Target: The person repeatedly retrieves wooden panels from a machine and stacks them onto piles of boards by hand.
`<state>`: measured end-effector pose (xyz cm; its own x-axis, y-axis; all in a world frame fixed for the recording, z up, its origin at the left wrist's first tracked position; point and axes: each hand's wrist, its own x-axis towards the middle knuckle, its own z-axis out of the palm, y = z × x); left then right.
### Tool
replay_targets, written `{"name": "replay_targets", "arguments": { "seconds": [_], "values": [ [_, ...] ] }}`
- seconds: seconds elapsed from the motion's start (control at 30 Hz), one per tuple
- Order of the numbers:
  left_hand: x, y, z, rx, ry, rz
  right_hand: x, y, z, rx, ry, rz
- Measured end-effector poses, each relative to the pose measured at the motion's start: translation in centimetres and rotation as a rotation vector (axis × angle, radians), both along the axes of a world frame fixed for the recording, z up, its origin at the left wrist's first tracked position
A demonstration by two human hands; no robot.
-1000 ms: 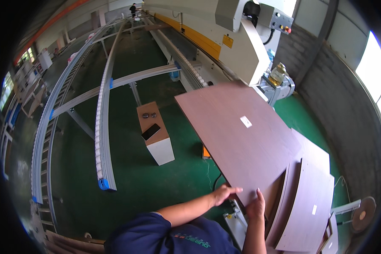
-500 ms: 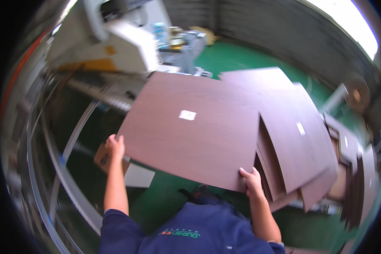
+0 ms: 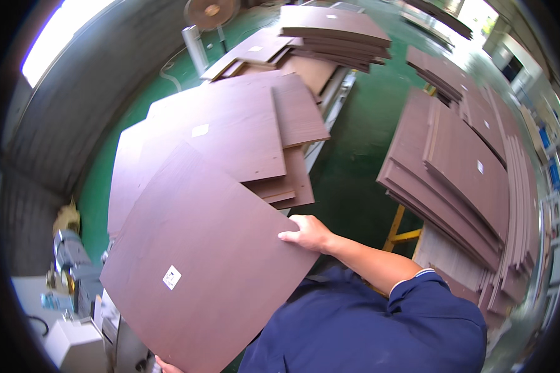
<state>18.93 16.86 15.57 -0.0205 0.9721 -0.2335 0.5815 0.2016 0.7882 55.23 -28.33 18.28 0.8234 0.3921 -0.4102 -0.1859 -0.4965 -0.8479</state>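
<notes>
A flat brown wood-look panel (image 3: 214, 248) with a small white label (image 3: 172, 278) is tilted across the front of my body. My right hand (image 3: 307, 234) grips its right edge, thumb on top and the fingers partly hidden beneath. At the bottom of the view only the fingertips of my left hand (image 3: 167, 365) show, at the panel's lower edge; the rest of that hand is hidden or out of view. Just beyond the held panel lies a loose stack of similar panels (image 3: 230, 121), the top one also carrying a white label.
More panels are piled farther back (image 3: 333, 25). To the right, a long stack of panels (image 3: 466, 168) rests on a yellow-framed support (image 3: 406, 236). Green floor (image 3: 361, 137) runs between the stacks. A round fan (image 3: 211, 11) stands near the grey wall; a white machine (image 3: 78, 342) sits lower left.
My view has swung to the right, bringing the right-hand stacks into sight. The panel has turned with me, still in my hands, and my left hand has dropped to the bottom edge of view.
</notes>
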Motion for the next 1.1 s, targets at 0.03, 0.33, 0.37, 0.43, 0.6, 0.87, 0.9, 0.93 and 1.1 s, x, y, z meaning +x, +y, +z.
{"name": "replay_targets", "arguments": {
  "seconds": [0.03,0.33,0.37,0.43,0.6,0.87,0.9,0.93,1.1],
  "values": [
    [2.5,0.1,0.2,0.022,-0.012,-0.058,-0.5,-2.3,0.2,0.018,-0.020,-0.072],
    [24.8,-4.6,5.4,0.244,-0.301,-0.646,-8.8,-20.8,-0.6,0.186,-0.158,-0.707],
    [27.2,-6.1,5.7,0.249,-0.341,-0.730,-10.2,-23.0,0.0,0.227,-0.153,-0.794],
    [32.4,-9.3,5.6,0.217,-0.451,-0.892,-11.9,-26.5,1.0,0.274,-0.150,-0.940],
    [42.8,-28.7,8.6,-0.080,-0.502,-1.185,-16.4,-36.7,-0.1,0.371,-0.339,-1.258],
    [54.4,-54.1,2.0,-0.173,-0.182,-1.494,-22.9,-50.8,0.4,0.094,-0.225,-1.587],
    [55.2,-56.4,1.2,-0.061,-0.073,-1.530,-23.6,-52.5,-0.4,0.039,-0.198,-1.599],
    [55.6,-59.1,0.9,0.049,0.033,-1.563,-24.2,-54.3,-1.5,-0.020,-0.173,-1.612],
    [55.4,-69.1,1.3,0.132,0.177,-1.646,-25.0,-61.6,-2.6,-0.437,-0.086,-1.594]
  ]
}}
